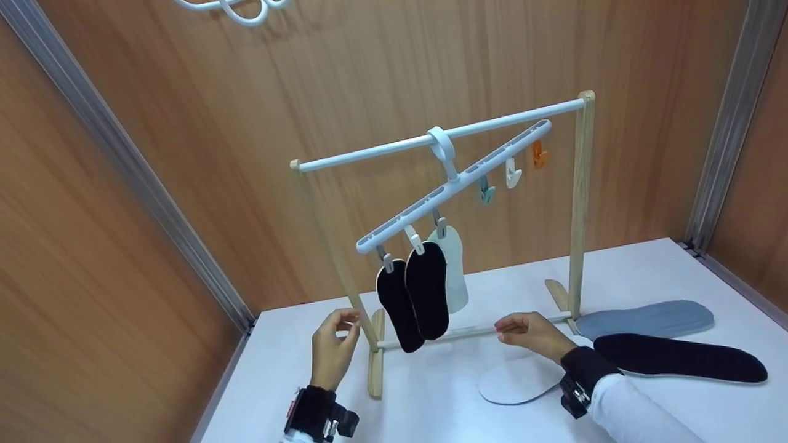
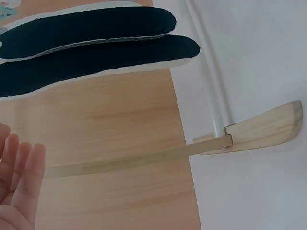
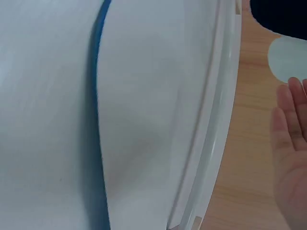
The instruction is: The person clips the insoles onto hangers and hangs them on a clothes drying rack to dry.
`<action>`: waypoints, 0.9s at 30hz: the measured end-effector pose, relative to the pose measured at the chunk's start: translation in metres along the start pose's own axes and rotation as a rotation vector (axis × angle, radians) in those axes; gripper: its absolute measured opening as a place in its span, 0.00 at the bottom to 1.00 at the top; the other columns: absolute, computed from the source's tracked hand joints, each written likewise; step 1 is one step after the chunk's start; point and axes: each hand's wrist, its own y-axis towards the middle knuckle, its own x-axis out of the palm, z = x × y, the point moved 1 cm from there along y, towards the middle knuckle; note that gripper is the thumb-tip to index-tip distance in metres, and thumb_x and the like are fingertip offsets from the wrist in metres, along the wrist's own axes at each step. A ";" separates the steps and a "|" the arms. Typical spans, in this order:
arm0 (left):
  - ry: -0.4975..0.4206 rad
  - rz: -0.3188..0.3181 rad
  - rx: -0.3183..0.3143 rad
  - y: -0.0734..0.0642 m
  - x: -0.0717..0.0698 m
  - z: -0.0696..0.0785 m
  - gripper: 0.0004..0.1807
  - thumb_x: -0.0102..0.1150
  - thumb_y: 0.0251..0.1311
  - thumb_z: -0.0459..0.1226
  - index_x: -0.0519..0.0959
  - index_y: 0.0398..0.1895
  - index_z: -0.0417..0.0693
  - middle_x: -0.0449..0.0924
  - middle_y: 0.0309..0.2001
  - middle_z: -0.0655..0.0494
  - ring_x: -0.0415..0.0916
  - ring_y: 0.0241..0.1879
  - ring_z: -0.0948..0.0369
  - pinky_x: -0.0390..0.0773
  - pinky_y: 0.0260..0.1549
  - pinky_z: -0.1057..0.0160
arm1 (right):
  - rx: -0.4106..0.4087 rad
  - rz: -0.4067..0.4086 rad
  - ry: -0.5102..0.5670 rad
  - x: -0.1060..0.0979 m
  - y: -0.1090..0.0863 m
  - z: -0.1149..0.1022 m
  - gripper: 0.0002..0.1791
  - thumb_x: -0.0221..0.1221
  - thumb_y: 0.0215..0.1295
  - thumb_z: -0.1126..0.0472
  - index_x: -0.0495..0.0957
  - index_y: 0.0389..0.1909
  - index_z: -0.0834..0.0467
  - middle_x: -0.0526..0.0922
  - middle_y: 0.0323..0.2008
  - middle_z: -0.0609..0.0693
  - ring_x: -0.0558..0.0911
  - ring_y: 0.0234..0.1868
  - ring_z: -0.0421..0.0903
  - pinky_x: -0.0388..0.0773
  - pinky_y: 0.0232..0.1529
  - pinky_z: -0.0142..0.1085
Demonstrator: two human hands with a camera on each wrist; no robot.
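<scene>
Two black insoles, a front one (image 1: 394, 301) and another (image 1: 428, 292) beside it, hang by clips from the left end of a white clip hanger (image 1: 425, 203). Behind them hangs a pale insole (image 1: 457, 271). Left of these, my left hand (image 1: 332, 347) is raised near the stand's left post, fingers loosely bent and holding nothing. My right hand (image 1: 534, 333) hovers right of the hanging insoles with relaxed fingers, also without anything in its grasp. Below the right wrist, a white insole (image 3: 139, 124) with a blue edge lies on the table, partly covered by the arm in the head view.
The hanger hooks over the top rail (image 1: 369, 151) of a wooden stand and tilts down at left. Free clips, teal (image 1: 487, 192), white (image 1: 512, 175) and orange (image 1: 539, 155), dangle at its right. A grey insole (image 1: 646, 318) and a black insole (image 1: 683, 359) lie at right.
</scene>
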 end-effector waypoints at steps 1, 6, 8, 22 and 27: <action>-0.001 0.002 -0.001 -0.003 0.002 0.000 0.08 0.59 0.56 0.25 0.79 0.40 0.39 0.80 0.34 0.50 0.78 0.34 0.57 0.79 0.31 0.67 | -0.027 -0.016 -0.047 -0.002 0.000 0.003 0.21 0.61 0.62 0.59 0.75 0.51 0.68 0.79 0.48 0.62 0.77 0.50 0.57 0.74 0.54 0.46; -0.008 0.026 -0.027 -0.017 0.012 0.000 0.08 0.60 0.56 0.26 0.79 0.40 0.40 0.80 0.34 0.52 0.78 0.34 0.58 0.79 0.31 0.67 | -0.150 -0.087 -0.316 -0.013 0.000 0.022 0.22 0.65 0.56 0.63 0.74 0.49 0.69 0.78 0.48 0.65 0.75 0.50 0.64 0.70 0.54 0.57; -0.012 0.036 -0.046 -0.024 0.018 0.001 0.08 0.59 0.56 0.26 0.79 0.40 0.40 0.80 0.34 0.53 0.78 0.34 0.58 0.79 0.31 0.68 | -0.177 -0.130 -0.450 -0.015 0.000 0.029 0.24 0.66 0.54 0.63 0.74 0.50 0.69 0.78 0.49 0.64 0.74 0.51 0.64 0.69 0.53 0.57; -0.031 0.012 -0.185 -0.064 0.036 0.015 0.10 0.59 0.55 0.25 0.78 0.40 0.40 0.79 0.36 0.51 0.77 0.34 0.60 0.79 0.31 0.69 | -0.253 -0.193 -0.739 -0.015 -0.015 0.052 0.29 0.72 0.44 0.61 0.76 0.49 0.67 0.79 0.48 0.63 0.75 0.51 0.62 0.70 0.53 0.54; -0.061 -0.012 -0.183 -0.072 0.039 0.029 0.09 0.59 0.55 0.25 0.77 0.40 0.39 0.79 0.37 0.48 0.76 0.34 0.60 0.79 0.30 0.69 | -0.268 -0.189 -0.705 -0.010 -0.009 0.054 0.31 0.73 0.42 0.61 0.76 0.50 0.65 0.77 0.47 0.59 0.76 0.50 0.59 0.73 0.51 0.52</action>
